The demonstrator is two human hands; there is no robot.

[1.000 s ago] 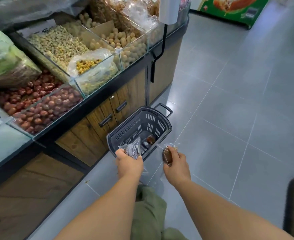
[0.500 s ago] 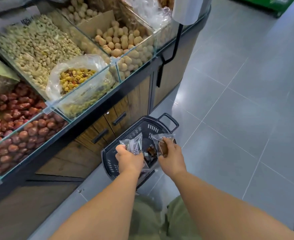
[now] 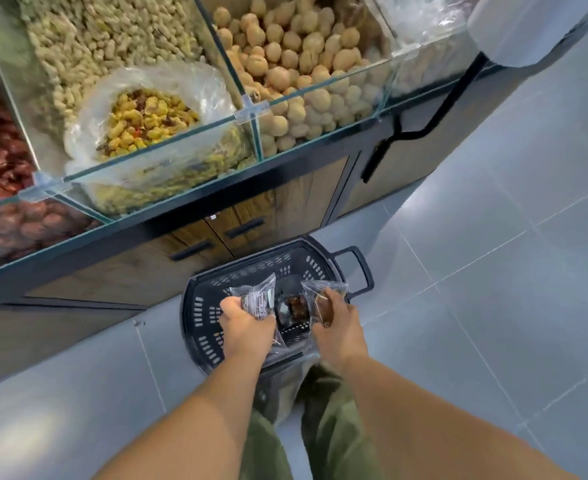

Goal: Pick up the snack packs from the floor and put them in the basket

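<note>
1. Clear-wrapped snack packs sit one in each hand; the left hand grips a grey-printed pack, the right hand pinches a brown-filled pack.
2. Both hover over the dark basket on the grey floor, likely so a drop lands inside.
3. Another pack lies in the basket between them.

- Basket mouth open from above; one pack lies inside.
- Cabinet walls off the basket's far side.
- Floor right lies bare.
</note>
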